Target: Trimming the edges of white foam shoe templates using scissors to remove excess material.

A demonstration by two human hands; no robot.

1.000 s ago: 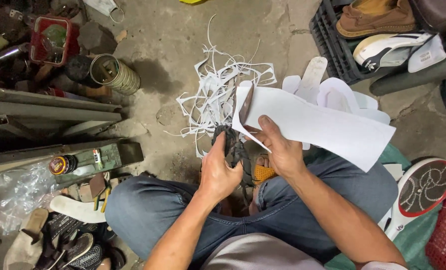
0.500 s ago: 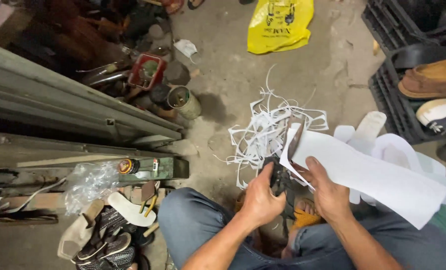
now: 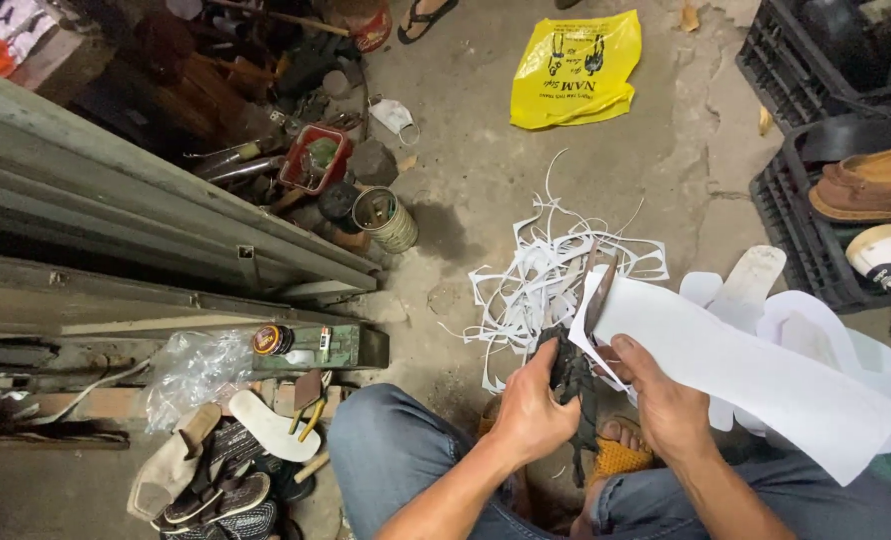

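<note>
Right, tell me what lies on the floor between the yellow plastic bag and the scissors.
In the head view, bare concrete floor, then a tangle of white offcut strips, separates the yellow plastic bag from the scissors.

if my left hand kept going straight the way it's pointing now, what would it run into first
Probably the pile of white paper offcuts on the concrete floor. The left hand, gripping dark scissors, points up and away from the body; the white sheet lies just right of that line. Depth is uncertain.
</note>
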